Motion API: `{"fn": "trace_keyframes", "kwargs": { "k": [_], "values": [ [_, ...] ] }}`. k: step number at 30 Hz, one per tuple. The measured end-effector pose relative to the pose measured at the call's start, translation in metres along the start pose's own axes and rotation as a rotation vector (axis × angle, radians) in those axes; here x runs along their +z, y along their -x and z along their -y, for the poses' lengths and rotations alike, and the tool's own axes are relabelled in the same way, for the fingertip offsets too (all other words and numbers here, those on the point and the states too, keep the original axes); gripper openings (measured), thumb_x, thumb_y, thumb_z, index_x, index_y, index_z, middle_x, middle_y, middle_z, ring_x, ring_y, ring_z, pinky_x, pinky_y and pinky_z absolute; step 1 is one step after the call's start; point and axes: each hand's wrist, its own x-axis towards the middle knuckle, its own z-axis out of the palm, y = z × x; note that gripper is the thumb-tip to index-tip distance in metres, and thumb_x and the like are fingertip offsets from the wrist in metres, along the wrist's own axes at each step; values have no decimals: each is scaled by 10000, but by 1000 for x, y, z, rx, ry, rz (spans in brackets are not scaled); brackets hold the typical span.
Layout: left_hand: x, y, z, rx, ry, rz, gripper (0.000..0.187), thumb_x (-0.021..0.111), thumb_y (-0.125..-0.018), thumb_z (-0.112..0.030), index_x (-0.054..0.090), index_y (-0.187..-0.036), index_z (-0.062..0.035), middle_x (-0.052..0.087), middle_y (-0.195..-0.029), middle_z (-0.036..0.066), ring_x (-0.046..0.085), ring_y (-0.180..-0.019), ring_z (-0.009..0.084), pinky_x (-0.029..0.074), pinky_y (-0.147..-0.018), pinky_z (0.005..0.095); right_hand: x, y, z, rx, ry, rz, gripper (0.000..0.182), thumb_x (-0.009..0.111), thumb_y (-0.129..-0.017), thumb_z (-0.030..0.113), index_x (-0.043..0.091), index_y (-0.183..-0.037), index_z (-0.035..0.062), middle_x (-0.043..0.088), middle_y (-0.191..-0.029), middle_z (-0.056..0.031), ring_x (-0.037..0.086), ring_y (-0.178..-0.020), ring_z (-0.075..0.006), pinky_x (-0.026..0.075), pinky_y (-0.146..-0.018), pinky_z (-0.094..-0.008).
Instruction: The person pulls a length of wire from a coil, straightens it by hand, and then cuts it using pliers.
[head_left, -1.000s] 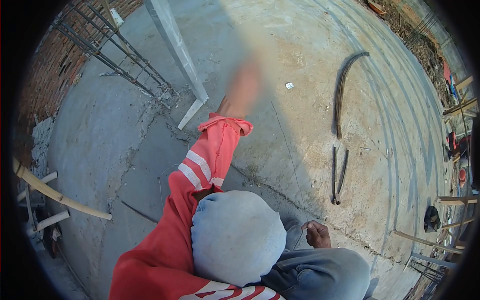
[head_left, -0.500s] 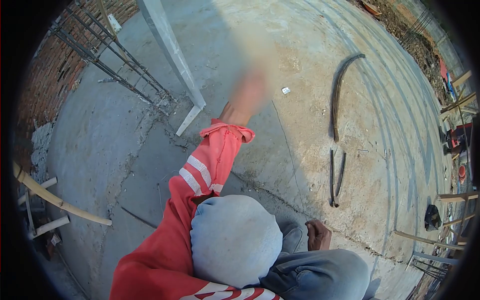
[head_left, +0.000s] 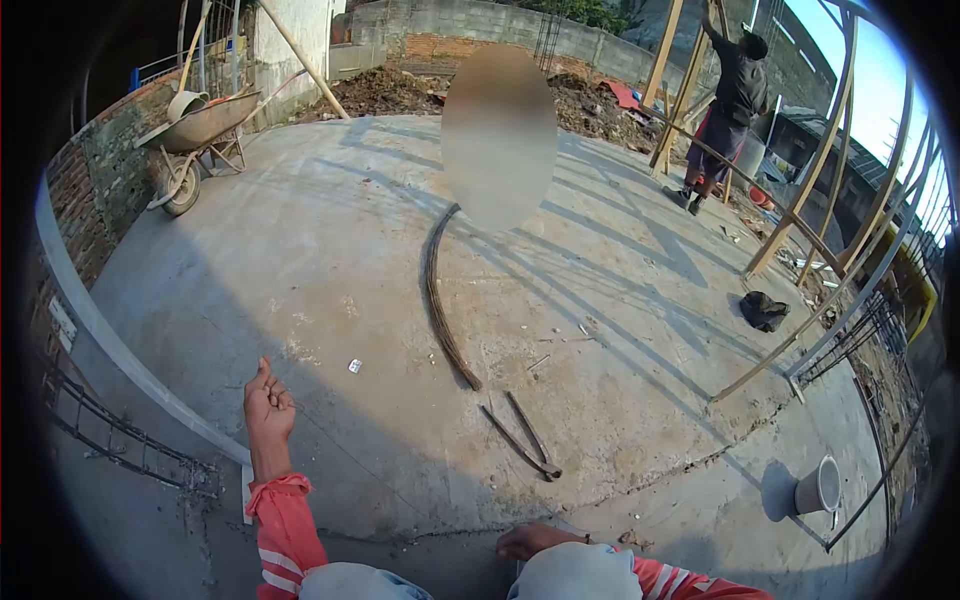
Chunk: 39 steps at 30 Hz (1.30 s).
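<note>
My left hand [head_left: 268, 410] is raised at the left with its fingers curled in. Whatever it may hold is hidden inside the fingers. My right hand [head_left: 538, 541] hangs over my knee [head_left: 575, 575], low and near the middle. Its fingers look curled, and their undersides are out of sight. On the concrete ahead of it lie pincers [head_left: 522, 440] with long dark handles spread apart and the head toward me. Beyond them stretches a curved bundle of thin wire [head_left: 437, 310]. A small white scrap [head_left: 355, 366] lies to the right of my left hand.
A wheelbarrow [head_left: 205, 130] stands by the brick wall. Another person [head_left: 730, 110] stands among wooden posts [head_left: 815, 150]. A bucket [head_left: 818, 488] and a black bag [head_left: 764, 311] are at the right. Rebar [head_left: 120, 440] and a pale post [head_left: 130, 350] are on the left. A blurred oval hides part of the background.
My view has swung up from my lap to the wider yard. The raised left hand now shows clearly at the left; before, it was blurred in the centre. The right hand stays by my knee.
</note>
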Motion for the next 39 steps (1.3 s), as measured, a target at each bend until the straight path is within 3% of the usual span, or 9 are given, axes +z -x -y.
{"fn": "trace_keyframes", "kwargs": {
  "k": [5, 8, 14, 18, 23, 28, 31, 35, 39],
  "values": [
    [-41, -30, -21, 85, 11, -5, 388, 588, -941, -275, 495, -1273, -97, 286, -561, -73, 239, -409, 38, 207, -334, 215, -67, -10, 56, -98, -1090, 627, 326, 479, -986, 287, 616, -940, -5, 616, -832, -8, 532, -650, -123, 433, -584, -309],
    [-52, -39, -24, 98, 104, 5, 337, 585, -942, -286, 523, -1219, -104, 286, -537, -76, 243, -387, 36, 207, -317, 216, -65, -14, 19, 199, -1637, 140, 304, 489, -979, 272, 603, -947, -8, 576, -756, 6, 508, -641, -83, 410, -560, -278],
    [-31, -26, -11, 100, 13, -86, 306, 587, -941, -285, 542, -1186, -108, 275, -523, -78, 233, -377, 39, 204, -316, 213, -27, -17, 30, 217, 176, -234, 294, 566, -911, 275, 596, -855, -11, 538, -631, -15, 495, -619, -81, 389, -551, -275],
    [-37, -30, -14, 69, -18, -122, 290, 600, -933, -272, 557, -1173, -115, 263, -521, -78, 218, -383, 39, 186, -325, 219, -37, -14, 45, -61, -882, 605, 270, 578, -910, 280, 589, -810, 29, 491, -669, 23, 444, -589, -57, 364, -533, -264],
    [-51, -33, -28, 62, 52, -122, 278, 605, -931, -254, 562, -1172, -122, 251, -519, -74, 204, -389, 44, 176, -338, 223, -92, -1, 65, 219, -1542, 78, 258, 570, -939, 269, 590, -805, 49, 403, -661, 70, 347, -536, -31, 268, -470, -235],
    [-25, -19, -20, 11, 59, -71, 255, 591, -939, -232, 562, -1165, -117, 237, -520, -73, 182, -393, 53, 183, -349, 226, -73, -19, 32, 149, -112, -403, 218, 560, -912, 207, 605, -816, 17, 530, -623, -93, 499, -547, -185, 410, -530, -329],
    [-11, -7, -18, 5, -35, -100, 233, 592, -937, -229, 570, -1140, -116, 227, -521, -79, 167, -394, 53, 173, -357, 225, -57, -10, 35, -30, 81, -26, 175, 577, -882, 189, 623, -856, 22, 549, -660, -173, 544, -591, -256, 448, -594, -366],
    [-22, -12, -18, -28, -14, -105, 205, 595, -935, -229, 582, -1106, -118, 210, -522, -87, 149, -400, 52, 154, -372, 223, -85, 2, 71, -21, -639, 613, 222, 548, -926, 173, 612, -823, -13, 572, -658, -42, 518, -562, -169, 422, -567, -291],
    [-11, -3, -15, -14, 80, -42, 221, 595, -935, -203, 560, -1128, -102, 202, -524, -83, 170, -403, 52, 182, -396, 217, -98, 15, 37, 5, -1413, 121, 216, 582, -935, 218, 599, -855, 19, 488, -661, 17, 350, -493, -52, 294, -457, -227]
  ]
}}
